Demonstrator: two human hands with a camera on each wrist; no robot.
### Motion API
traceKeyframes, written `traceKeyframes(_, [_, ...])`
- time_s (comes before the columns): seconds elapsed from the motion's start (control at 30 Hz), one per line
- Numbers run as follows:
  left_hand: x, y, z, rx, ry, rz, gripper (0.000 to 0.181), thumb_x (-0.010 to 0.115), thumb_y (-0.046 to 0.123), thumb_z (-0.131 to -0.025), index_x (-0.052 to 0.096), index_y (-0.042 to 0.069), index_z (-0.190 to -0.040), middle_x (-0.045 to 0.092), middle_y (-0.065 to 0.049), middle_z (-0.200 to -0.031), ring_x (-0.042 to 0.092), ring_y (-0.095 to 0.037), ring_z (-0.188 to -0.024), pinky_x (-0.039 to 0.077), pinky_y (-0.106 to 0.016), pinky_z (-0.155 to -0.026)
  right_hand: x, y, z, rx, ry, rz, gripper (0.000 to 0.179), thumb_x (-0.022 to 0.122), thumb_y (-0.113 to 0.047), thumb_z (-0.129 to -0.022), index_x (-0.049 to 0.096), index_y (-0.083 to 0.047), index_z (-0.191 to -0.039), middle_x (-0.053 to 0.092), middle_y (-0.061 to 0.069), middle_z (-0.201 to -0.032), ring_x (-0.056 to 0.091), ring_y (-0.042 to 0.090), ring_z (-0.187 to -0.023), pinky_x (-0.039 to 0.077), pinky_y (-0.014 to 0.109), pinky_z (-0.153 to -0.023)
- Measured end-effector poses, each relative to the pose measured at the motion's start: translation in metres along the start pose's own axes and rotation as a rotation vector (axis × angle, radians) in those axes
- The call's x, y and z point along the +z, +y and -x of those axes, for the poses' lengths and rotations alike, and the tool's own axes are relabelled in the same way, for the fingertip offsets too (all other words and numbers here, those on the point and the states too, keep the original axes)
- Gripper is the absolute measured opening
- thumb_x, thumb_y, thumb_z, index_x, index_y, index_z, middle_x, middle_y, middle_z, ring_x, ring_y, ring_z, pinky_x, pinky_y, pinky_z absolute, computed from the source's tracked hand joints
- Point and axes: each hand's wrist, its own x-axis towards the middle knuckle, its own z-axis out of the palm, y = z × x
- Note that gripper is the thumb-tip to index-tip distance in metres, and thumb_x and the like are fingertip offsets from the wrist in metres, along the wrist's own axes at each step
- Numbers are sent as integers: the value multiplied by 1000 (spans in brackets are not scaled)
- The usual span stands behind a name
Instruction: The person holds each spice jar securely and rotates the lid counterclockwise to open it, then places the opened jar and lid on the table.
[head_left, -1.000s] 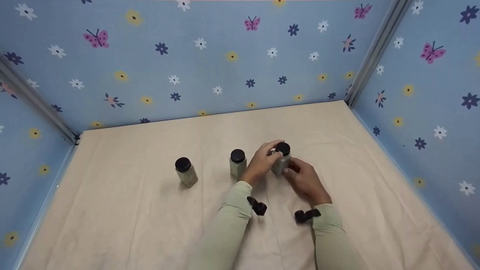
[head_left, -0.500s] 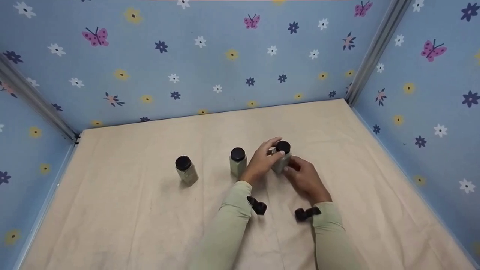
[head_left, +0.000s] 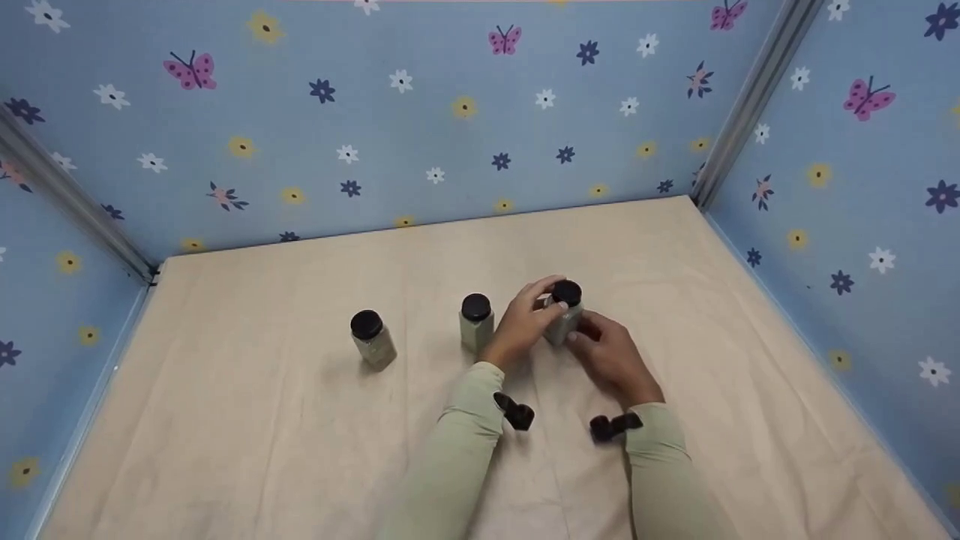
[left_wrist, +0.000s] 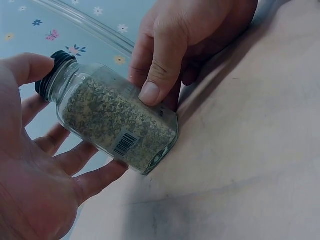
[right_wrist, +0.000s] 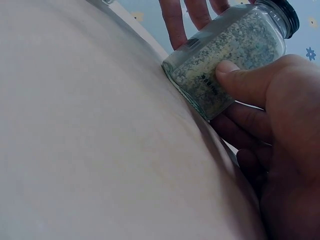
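Note:
A clear glass spice jar (head_left: 564, 327) with a black screw lid (head_left: 567, 292) stands between my two hands. Greenish dried flakes fill it, and a barcode label (left_wrist: 126, 143) shows on one side. My left hand (head_left: 523, 319) holds it from the left, thumb on the lid and fingers along the far side. From the right, my right hand (head_left: 611, 358) pinches the lower body, its thumb pressed flat on the glass in the right wrist view. The jar's base (right_wrist: 187, 95) is right at the cloth.
Two similar black-lidded jars stand to the left: one (head_left: 476, 326) close beside my left wrist, another (head_left: 373, 341) farther left. A beige cloth (head_left: 300, 435) covers the table. Blue flowered panels (head_left: 420, 120) wall in the back and sides.

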Motion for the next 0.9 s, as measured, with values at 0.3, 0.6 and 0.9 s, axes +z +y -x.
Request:
traceKeyframes(0.3, [-3, 0, 0, -7, -22, 5, 49, 67, 29, -97, 53, 26, -144, 55, 1, -138, 55, -22, -123, 47, -35, -100, 0, -1, 2, 14, 1, 5, 40, 65, -24, -96, 62, -21, -136, 64, -2, -129, 57, 16, -122, 41, 46, -107])
traceKeyframes(0.6, [-6, 3, -1, -12, -61, -27, 46, 60, 28, -100, 53, 36, -145, 52, 6, -136, 49, -16, -131, 40, -32, -107, -1, -1, 1, -15, -5, 26, 40, 64, -21, -98, 61, -16, -138, 64, 3, -129, 58, 19, -121, 44, 46, -104])
traceKeyframes(0.9, [-5, -1, -1, -1, -28, 20, 45, 64, 25, -98, 57, 26, -143, 54, 0, -133, 58, -22, -121, 48, -33, -98, 0, 0, -1, -14, -13, 5, 41, 65, -21, -97, 61, -15, -137, 65, 2, -126, 60, 17, -118, 45, 44, -103])
